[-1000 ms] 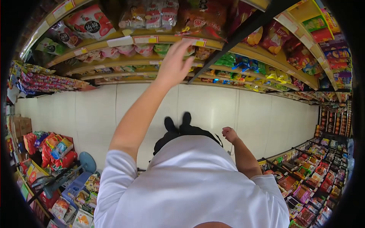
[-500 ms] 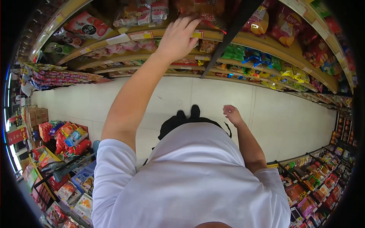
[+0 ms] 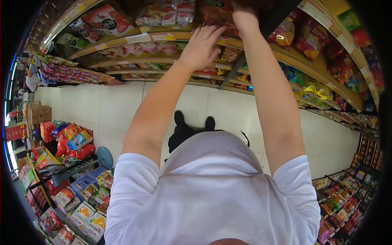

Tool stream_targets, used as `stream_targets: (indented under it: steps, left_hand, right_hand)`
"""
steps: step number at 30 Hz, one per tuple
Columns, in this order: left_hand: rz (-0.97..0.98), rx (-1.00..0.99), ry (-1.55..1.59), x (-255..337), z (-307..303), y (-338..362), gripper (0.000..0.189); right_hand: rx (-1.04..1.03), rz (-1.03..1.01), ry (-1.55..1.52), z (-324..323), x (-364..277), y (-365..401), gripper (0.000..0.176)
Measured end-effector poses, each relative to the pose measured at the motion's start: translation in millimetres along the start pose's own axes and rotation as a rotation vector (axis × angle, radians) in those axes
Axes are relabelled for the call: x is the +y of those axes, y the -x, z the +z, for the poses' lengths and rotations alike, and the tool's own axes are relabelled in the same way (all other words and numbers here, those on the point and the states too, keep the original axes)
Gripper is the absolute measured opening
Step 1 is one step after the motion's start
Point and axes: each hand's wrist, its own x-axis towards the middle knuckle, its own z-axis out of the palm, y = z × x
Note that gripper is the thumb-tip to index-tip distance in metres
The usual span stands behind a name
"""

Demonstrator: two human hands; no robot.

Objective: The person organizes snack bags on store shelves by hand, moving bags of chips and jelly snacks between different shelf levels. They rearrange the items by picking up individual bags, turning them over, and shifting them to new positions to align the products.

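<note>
My left hand (image 3: 201,47) lies at the front edge of the top shelf (image 3: 179,36), its fingers spread and touching the lower part of a red-brown bag (image 3: 215,15). My right hand (image 3: 245,19) reaches in at the right side of that same bag, near the black shelf post (image 3: 274,20); its fingers are blurred and partly hidden in shadow. Clear packs with pink labels (image 3: 169,15) sit to the left of the bag.
Chip bags (image 3: 312,38) fill the shelf right of the post. More shelves of snacks run below. Behind at lower left are a display of packages (image 3: 83,218) and a blue-grey round object (image 3: 105,157). Another snack rack (image 3: 347,204) stands at lower right.
My right hand has risen from beside my body up to the bag on the shelf. My left hand has shifted slightly right and down, and my feet are farther apart.
</note>
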Motion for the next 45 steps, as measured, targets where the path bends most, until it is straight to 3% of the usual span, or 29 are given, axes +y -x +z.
stream_targets:
  steps: [1,2,4,5,7,8,9,11,12,13,14,15,16,17,18,21,25,28,31,33,35,37,39,41,42,44,45]
  left_hand:
    - [0.012,0.015,0.043,-1.5,0.3,0.6,0.077]
    - [0.011,0.018,0.048,-4.8,0.9,1.7,0.077]
    - [-0.008,0.051,0.168,-13.3,4.1,1.9,0.071]
    - [-0.014,0.067,0.228,-17.1,5.6,0.5,0.069]
    - [-0.098,0.089,0.395,-8.5,-5.3,-4.5,0.067]
    - [-0.191,0.109,0.552,-6.0,-9.6,-8.5,0.066]
    - [-0.174,0.093,0.561,-7.7,-9.4,-12.5,0.066]
    - [-0.085,0.286,0.419,-13.0,-7.5,-20.7,0.067]
    - [-0.052,0.342,0.365,-18.2,-7.0,-24.9,0.067]
    - [-0.194,0.255,0.365,-17.6,-15.0,-22.2,0.065]
    - [-0.164,0.32,0.542,-44.9,4.0,-22.9,0.064]
    - [-0.19,0.371,0.569,-36.3,-5.6,-23.9,0.061]
    - [-0.239,0.366,0.748,-41.2,-3.7,-25.6,0.061]
    - [-0.297,0.302,0.748,-46.6,-8.4,-25.5,0.06]
    - [-0.265,0.328,0.709,-52.6,-10.4,-27.7,0.057]
    - [-0.264,0.376,0.867,-54.2,-11.4,-34.3,0.051]
    - [-0.319,0.363,1.074,-40.1,-15.3,-32.9,0.049]
    - [-0.341,0.392,0.987,-35.6,-16.7,-35.4,0.051]
    - [-0.326,0.379,0.884,-38.6,-16.0,-39.4,0.053]
    - [-0.2,0.413,0.779,-29.6,-19.6,-52.3,0.054]
    - [-0.246,0.372,0.664,-35.1,-19.1,-59.5,0.052]
    - [-0.315,0.225,0.606,-50.1,-15.7,-62.1,0.053]
    - [-0.23,0.272,0.498,-37.8,-20.6,-62.5,0.054]
    - [-0.086,0.295,0.238,-45.2,-12.0,-61.6,0.056]
    - [0.01,0.33,0.104,-37.8,-16.1,-59.6,0.064]
    - [-0.12,0.309,0.124,-29.1,-6.1,-50.0,0.07]
    - [-0.232,0.276,0.155,-25.3,-2.0,-46.0,0.076]
  right_hand:
    - [0.116,0.168,-0.343,-9.1,-13.7,-6.0,0.066]
    - [0.115,0.165,-0.338,-24.1,-24.7,-11.8,0.066]
    - [-0.128,0.351,-0.328,-53.1,-41.5,-14.3,0.072]
    - [-0.122,0.353,-0.32,-56.4,-50.2,-5.6,0.072]
    - [0.244,0.313,-0.399,-50.4,-67.3,9.0,0.057]
    - [0.259,0.32,-0.391,-41.9,-67.9,8.9,0.057]
    - [0.186,0.296,-0.729,-27.6,-59.8,7.8,0.047]
    - [0.049,0.213,-1.395,-10.6,-44.2,5.7,0.029]
    - [0.17,0.11,-1.066,-35.8,-70.4,19.2,0.044]
    - [0.278,0.026,-0.729,-68.2,-105.5,41.4,0.059]
    - [0.269,0.028,-0.577,-79.1,-114.2,50.7,0.075]
    - [0.28,0.014,-0.419,-80.0,-118.5,55.0,0.078]
    - [-0.142,0.209,-0.36,-96.1,-124.6,59.2,0.053]
    - [0.388,-0.076,-0.318,-67.8,-120.8,60.5,0.042]
    - [0.204,-0.029,-0.308,-59.6,-118.7,67.9,0.061]
    - [0.382,-0.225,-0.247,-68.1,-136.3,78.2,0.06]
    - [0.417,-0.26,-0.213,-65.4,-139.4,84.1,0.058]
    - [0.411,-0.271,-0.227,-67.0,-134.0,81.4,0.056]
    - [0.322,-0.212,-0.349,-66.6,-121.5,70.6,0.058]
    - [0.325,-0.106,-0.464,-61.3,-109.4,59.7,0.059]
    - [0.271,-0.06,-0.494,-53.9,-87.8,47.9,0.055]
    - [0.349,0.116,-0.678,-41.9,-75.4,32.3,0.079]
    - [0.344,-0.023,-0.374,-40.2,-50.2,28.9,0.073]
    - [0.195,0.252,-0.212,-48.9,-51.7,21.4,0.07]
    - [0.175,0.234,-0.219,-44.1,-47.5,21.1,0.07]
    - [0.385,0.105,0.015,-29.8,-36.9,17.8,0.068]
    - [0.37,0.084,0.007,-25.9,-34.2,19.8,0.068]
